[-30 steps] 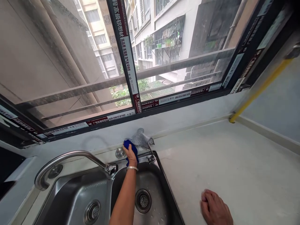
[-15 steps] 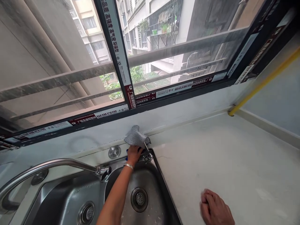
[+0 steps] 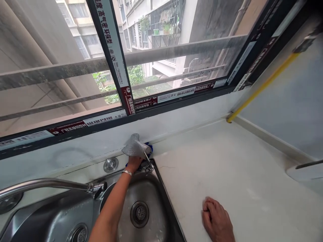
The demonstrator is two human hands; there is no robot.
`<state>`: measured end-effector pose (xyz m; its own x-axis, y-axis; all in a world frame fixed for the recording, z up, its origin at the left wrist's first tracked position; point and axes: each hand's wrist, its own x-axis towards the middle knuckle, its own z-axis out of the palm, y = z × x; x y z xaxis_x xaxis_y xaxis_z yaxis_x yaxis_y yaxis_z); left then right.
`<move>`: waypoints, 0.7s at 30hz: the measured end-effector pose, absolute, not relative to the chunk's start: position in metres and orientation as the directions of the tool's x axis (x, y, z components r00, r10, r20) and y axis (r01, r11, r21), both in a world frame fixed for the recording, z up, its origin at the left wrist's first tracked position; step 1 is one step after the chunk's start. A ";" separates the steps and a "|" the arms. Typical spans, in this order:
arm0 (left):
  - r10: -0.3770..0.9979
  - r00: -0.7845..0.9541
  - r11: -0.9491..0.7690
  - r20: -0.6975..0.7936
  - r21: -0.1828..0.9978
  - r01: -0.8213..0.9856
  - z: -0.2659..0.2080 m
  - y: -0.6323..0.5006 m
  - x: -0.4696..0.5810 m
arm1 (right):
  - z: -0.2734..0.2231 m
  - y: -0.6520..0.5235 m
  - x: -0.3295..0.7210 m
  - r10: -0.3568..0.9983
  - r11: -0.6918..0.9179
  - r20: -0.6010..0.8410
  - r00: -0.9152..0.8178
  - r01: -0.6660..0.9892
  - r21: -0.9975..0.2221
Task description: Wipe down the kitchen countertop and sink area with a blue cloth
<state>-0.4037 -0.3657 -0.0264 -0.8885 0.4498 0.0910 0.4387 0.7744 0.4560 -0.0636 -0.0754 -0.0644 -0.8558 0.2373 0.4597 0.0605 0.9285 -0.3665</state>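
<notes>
My left hand [image 3: 134, 163] reaches over the right sink basin [image 3: 153, 201] to its back rim. Its fingers are hidden beneath a grey mesh-like cloth [image 3: 135, 146], so their grip does not show. Parts of a blue object [image 3: 150, 148] show behind the cloth and beside the hand; its kind is unclear. Just right of the hand, a small shiny metal fitting [image 3: 149, 167] with a thin stem stands at the basin's back corner. My right hand [image 3: 217, 218] is at the light countertop [image 3: 191, 178], its fingers curled in, with nothing visible in them.
A curved steel faucet [image 3: 50, 183] extends over the left basin [image 3: 47, 215]. Behind the sink is a round metal cap [image 3: 110, 164]. A dark window frame [image 3: 161, 107] runs along the back wall, and a yellow pipe [image 3: 264, 87] slants down at the right corner.
The view has shifted, so the scene sits further left and more of the right wall shows. My left hand is further under the cloth, and more of the blue object shows behind it.
</notes>
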 end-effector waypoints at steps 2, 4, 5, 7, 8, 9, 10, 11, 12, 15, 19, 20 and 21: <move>0.351 -0.933 0.853 0.082 0.382 0.355 -0.024 -0.384 -0.390 | -0.064 -0.076 -0.063 0.244 0.925 0.456 -0.856 0.065 -0.373; 0.260 -0.961 0.906 0.099 0.319 0.278 -0.019 -0.398 -0.375 | -0.064 -0.076 -0.063 0.253 0.921 0.445 -0.859 0.074 -0.382; 0.220 -0.969 0.924 0.113 0.294 0.244 -0.016 -0.402 -0.368 | -0.064 -0.077 -0.063 0.257 0.919 0.438 -0.862 0.078 -0.386; 0.150 -0.979 0.947 0.140 0.264 0.183 -0.012 -0.404 -0.356 | -0.065 -0.078 -0.063 0.264 0.916 0.433 -0.862 0.083 -0.393; 0.118 -0.982 0.953 0.148 0.259 0.154 -0.010 -0.403 -0.350 | -0.065 -0.079 -0.063 0.263 0.916 0.438 -0.860 0.079 -0.394; 0.087 -0.985 0.957 0.150 0.261 0.124 -0.009 -0.401 -0.345 | -0.066 -0.079 -0.063 0.259 0.916 0.445 -0.857 0.073 -0.394; 0.057 -0.987 0.958 0.148 0.269 0.096 -0.008 -0.398 -0.340 | -0.067 -0.079 -0.063 0.256 0.917 0.454 -0.853 0.066 -0.393; 0.029 -0.990 0.957 0.141 0.282 0.068 -0.007 -0.397 -0.334 | -0.067 -0.080 -0.064 0.252 0.918 0.463 -0.850 0.059 -0.392; 0.005 -0.991 0.953 0.132 0.298 0.044 -0.006 -0.395 -0.327 | -0.068 -0.080 -0.064 0.249 0.919 0.472 -0.846 0.053 -0.391; -0.031 -0.995 0.932 0.094 0.362 0.006 -0.005 -0.400 -0.296 | -0.072 -0.079 -0.065 0.248 0.921 0.492 -0.835 0.045 -0.387; -0.068 -0.997 0.885 0.032 0.463 -0.046 -0.005 -0.424 -0.240 | -0.077 -0.077 -0.069 0.225 0.927 0.539 -0.811 0.009 -0.374; -0.085 -0.996 0.869 0.021 0.490 -0.064 -0.004 -0.430 -0.227 | -0.078 -0.076 -0.070 0.225 0.928 0.552 -0.803 0.003 -0.373; -0.100 -0.995 0.852 0.012 0.518 -0.080 -0.001 -0.435 -0.214 | -0.079 -0.076 -0.071 0.226 0.928 0.563 -0.795 0.000 -0.373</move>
<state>-0.2143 -0.4354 -0.0013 -0.9949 -0.1004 0.0120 -0.0797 0.8516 0.5182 -0.0711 -0.0763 -0.0790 -0.7951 0.2264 0.5626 0.0003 0.9278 -0.3730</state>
